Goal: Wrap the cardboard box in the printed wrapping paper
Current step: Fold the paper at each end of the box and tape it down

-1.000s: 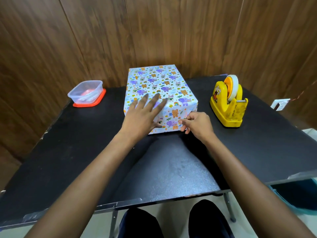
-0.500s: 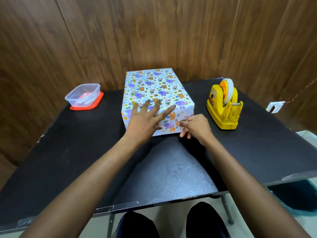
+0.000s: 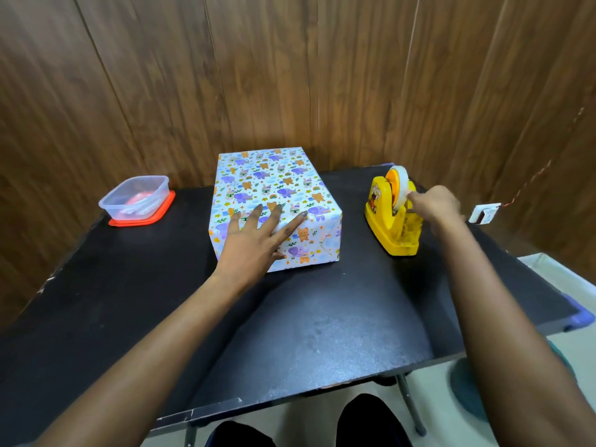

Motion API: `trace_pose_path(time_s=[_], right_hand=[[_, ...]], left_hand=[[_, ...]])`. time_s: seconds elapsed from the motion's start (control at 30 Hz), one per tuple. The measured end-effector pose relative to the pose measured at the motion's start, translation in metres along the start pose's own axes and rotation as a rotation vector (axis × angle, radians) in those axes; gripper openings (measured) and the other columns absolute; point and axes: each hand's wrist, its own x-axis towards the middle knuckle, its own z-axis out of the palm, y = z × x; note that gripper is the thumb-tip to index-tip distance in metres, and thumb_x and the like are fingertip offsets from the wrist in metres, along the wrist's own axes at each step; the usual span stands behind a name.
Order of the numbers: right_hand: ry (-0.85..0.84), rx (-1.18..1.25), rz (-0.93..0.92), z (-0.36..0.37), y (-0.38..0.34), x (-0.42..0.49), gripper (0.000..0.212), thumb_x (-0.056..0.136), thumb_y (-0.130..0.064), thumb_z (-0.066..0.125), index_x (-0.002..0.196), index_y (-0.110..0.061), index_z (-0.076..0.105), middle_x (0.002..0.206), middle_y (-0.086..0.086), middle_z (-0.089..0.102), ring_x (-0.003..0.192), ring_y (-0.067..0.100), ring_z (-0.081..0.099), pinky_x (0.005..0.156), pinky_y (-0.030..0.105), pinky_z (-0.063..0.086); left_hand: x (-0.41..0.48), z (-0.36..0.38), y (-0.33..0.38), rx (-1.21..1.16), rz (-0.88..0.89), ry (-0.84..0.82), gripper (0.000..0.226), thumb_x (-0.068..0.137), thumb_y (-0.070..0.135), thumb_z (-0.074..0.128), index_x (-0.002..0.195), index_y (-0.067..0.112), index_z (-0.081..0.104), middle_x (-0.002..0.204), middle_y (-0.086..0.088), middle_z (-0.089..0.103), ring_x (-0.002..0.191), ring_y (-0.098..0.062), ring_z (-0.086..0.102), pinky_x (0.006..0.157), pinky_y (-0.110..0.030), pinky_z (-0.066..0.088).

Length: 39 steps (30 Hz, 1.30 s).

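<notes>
The cardboard box point(image 3: 274, 182), covered in printed wrapping paper point(image 3: 303, 175), sits at the back of the black surface point(image 3: 322, 317). The left grip point(image 3: 254, 240) lies released on the box's near top edge, its fingers spread flat. Right of the box, the right grip point(image 3: 435, 201) pinches the tape roll point(image 3: 398, 182) on a yellow dispenser point(image 3: 395, 233). Left of the box stands a clear container point(image 3: 135, 196).

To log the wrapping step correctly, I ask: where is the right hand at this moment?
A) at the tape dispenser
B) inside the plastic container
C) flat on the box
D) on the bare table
A: the right hand reaches to the roll on the yellow dispenser, while the left hand lies flat on the box.
</notes>
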Motion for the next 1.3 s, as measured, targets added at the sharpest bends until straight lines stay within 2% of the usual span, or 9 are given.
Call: trace_pose_path(time_s=[0.13, 0.3, 0.43, 0.53, 0.7, 0.87, 0.97, 1.17, 1.3], right_hand=[[-0.151, 0.361, 0.092, -0.005, -0.001, 0.009, 0.047, 0.083, -0.009, 0.069, 0.125, 0.004, 0.052, 0.124, 0.015, 0.055, 0.113, 0.029, 0.054, 0.081, 0.034, 0.044], [-0.111, 0.54, 0.079, -0.016, 0.001, 0.006, 0.036, 0.082, -0.008, 0.068, 0.116, 0.001, 0.062, 0.117, 0.01, 0.062, 0.096, 0.018, 0.053, 0.084, 0.029, 0.041], [-0.236, 0.578, 0.157, -0.011, 0.024, -0.01, 0.009, 0.09, -0.011, 0.058, 0.089, -0.005, 0.065, 0.061, -0.002, 0.063, 0.059, 0.01, 0.048, 0.059, 0.021, 0.033], [-0.261, 0.663, 0.191, 0.004, 0.037, -0.018, 0.027, 0.09, -0.023, 0.06, 0.067, -0.011, 0.057, 0.035, -0.009, 0.053, 0.042, 0.004, 0.047, 0.051, 0.02, 0.03], [-0.16, 0.834, 0.162, 0.016, 0.044, -0.026, 0.031, 0.091, -0.027, 0.061, 0.063, -0.013, 0.057, 0.045, -0.007, 0.056, 0.051, 0.009, 0.044, 0.052, 0.022, 0.031], [-0.177, 1.051, 0.232, 0.026, 0.046, -0.033, 0.029, 0.091, -0.027, 0.06, 0.066, -0.014, 0.055, 0.039, -0.008, 0.055, 0.041, 0.004, 0.049, 0.049, 0.02, 0.036], [-0.182, 1.139, 0.303, 0.028, 0.041, -0.037, 0.029, 0.092, -0.027, 0.06, 0.067, -0.013, 0.054, 0.038, -0.008, 0.055, 0.051, 0.008, 0.051, 0.053, 0.021, 0.042], [-0.152, 1.144, 0.323, 0.027, 0.035, -0.04, 0.027, 0.093, -0.025, 0.057, 0.07, -0.01, 0.056, 0.064, 0.003, 0.057, 0.058, 0.011, 0.053, 0.058, 0.026, 0.049], [-0.107, 1.061, 0.258, 0.027, 0.039, -0.038, 0.028, 0.093, -0.027, 0.058, 0.071, -0.01, 0.057, 0.065, 0.004, 0.058, 0.057, 0.013, 0.055, 0.057, 0.027, 0.05]], left_hand=[[0.002, -0.001, 0.0, -0.013, 0.0, -0.008, 0.112, 0.06, 0.05, 0.08, 0.145, 0.034, 0.009, 0.134, -0.008, 0.053, 0.113, -0.037, 0.057, 0.083, -0.055, 0.047], [0.002, 0.001, -0.002, -0.021, 0.007, -0.001, 0.113, 0.061, 0.049, 0.08, 0.146, 0.033, 0.008, 0.134, -0.009, 0.054, 0.113, -0.038, 0.057, 0.083, -0.056, 0.047], [0.001, 0.003, -0.002, -0.02, 0.006, 0.007, 0.117, 0.062, 0.051, 0.079, 0.147, 0.035, 0.001, 0.135, -0.008, 0.053, 0.114, -0.037, 0.056, 0.085, -0.054, 0.046], [0.001, 0.003, -0.002, -0.035, 0.006, 0.008, 0.119, 0.061, 0.049, 0.081, 0.147, 0.037, 0.0, 0.134, -0.008, 0.053, 0.114, -0.037, 0.056, 0.085, -0.054, 0.046], [0.002, 0.002, 0.0, -0.024, 0.006, 0.009, 0.106, 0.059, 0.047, 0.083, 0.144, 0.032, 0.021, 0.133, -0.009, 0.054, 0.113, -0.038, 0.057, 0.083, -0.056, 0.046], [0.003, 0.001, 0.0, -0.016, 0.005, 0.004, 0.104, 0.06, 0.046, 0.082, 0.143, 0.032, 0.021, 0.134, -0.009, 0.054, 0.114, -0.037, 0.057, 0.084, -0.055, 0.046], [0.003, 0.001, 0.001, -0.018, 0.003, 0.004, 0.104, 0.06, 0.045, 0.082, 0.143, 0.032, 0.022, 0.134, -0.01, 0.054, 0.113, -0.038, 0.057, 0.084, -0.056, 0.046], [0.002, 0.001, 0.001, -0.02, 0.0, -0.009, 0.103, 0.06, 0.045, 0.082, 0.143, 0.032, 0.022, 0.135, -0.009, 0.053, 0.114, -0.037, 0.057, 0.084, -0.056, 0.046], [0.003, 0.001, 0.001, -0.018, 0.001, 0.002, 0.103, 0.061, 0.045, 0.082, 0.143, 0.032, 0.022, 0.134, -0.009, 0.054, 0.114, -0.038, 0.057, 0.084, -0.056, 0.046]])
